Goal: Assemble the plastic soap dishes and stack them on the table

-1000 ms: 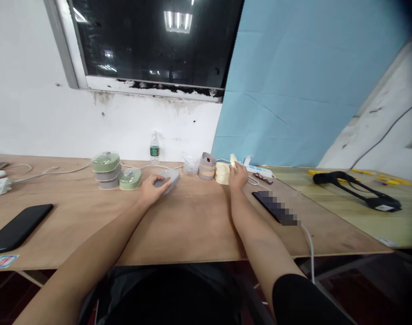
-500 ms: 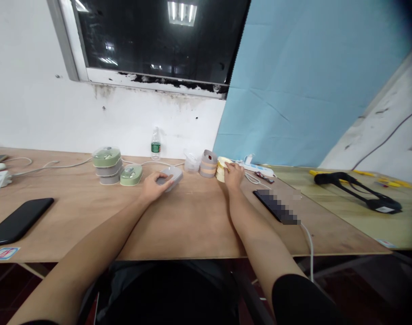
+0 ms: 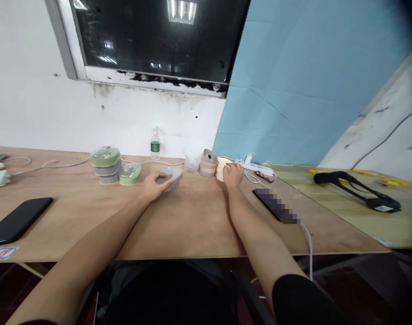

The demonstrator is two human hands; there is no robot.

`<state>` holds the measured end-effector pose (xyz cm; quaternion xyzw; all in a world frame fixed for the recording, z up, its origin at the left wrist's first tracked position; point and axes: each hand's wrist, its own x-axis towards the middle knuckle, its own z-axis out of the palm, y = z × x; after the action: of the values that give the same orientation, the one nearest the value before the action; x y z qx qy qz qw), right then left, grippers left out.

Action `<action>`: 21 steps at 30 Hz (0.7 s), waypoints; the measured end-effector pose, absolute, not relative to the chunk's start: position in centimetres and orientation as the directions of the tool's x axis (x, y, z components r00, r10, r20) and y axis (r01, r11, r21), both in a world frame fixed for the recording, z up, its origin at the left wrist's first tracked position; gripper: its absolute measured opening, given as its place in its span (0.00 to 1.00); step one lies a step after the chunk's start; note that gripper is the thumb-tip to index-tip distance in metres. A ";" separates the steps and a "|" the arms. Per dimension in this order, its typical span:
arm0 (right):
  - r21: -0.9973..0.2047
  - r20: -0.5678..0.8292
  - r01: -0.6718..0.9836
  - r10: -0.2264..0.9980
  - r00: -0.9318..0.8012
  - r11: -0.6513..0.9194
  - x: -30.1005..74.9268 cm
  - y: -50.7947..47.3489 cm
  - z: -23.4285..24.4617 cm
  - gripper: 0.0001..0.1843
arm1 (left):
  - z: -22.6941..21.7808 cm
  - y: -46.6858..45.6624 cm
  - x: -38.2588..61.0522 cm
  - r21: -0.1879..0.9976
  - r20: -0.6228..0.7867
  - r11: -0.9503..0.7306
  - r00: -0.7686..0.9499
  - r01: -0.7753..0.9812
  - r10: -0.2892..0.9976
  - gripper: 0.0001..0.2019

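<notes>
My left hand (image 3: pixel 153 185) rests on the wooden table, its fingers and thumb closed around the near left side of a small grey box with a clear lid (image 3: pixel 175 174). Farther right, my right hand (image 3: pixel 233 175) has its fingers curled against the right side of a pale yellow round stack (image 3: pixel 221 169), which stands upright. The hand hides part of the stack. Touching or very close to its left side is a grey and tan banded stack (image 3: pixel 208 164). A crumpled-looking clear plastic cup or bag (image 3: pixel 191 162) stands left of that.
On the left are stacked green and grey containers (image 3: pixel 106 166), a single green one (image 3: pixel 130 174) and a black phone (image 3: pixel 20 221). A plastic bottle (image 3: pixel 155 144) stands by the wall. To the right lie a power strip (image 3: pixel 262 169), another phone (image 3: pixel 275 206) and a black strap frame (image 3: pixel 358 192).
My right hand's fingers have shifted very slightly on the pale yellow stack. My left hand and the grey box stay in place.
</notes>
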<state>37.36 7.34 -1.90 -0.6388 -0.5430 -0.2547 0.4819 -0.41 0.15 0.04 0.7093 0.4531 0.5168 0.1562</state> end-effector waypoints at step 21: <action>-0.002 0.683 0.546 0.399 -0.612 0.838 15.9 1.3 -1.0 0.20 | 0.0 1.9 -0.2 0.907 0.416 -0.408 -0.069 0.102 0.907 0.31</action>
<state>15.88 1.27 -1.03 -0.2650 -0.8916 -0.1038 0.3522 -0.25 1.90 0.03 0.5925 0.4257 0.5943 0.3384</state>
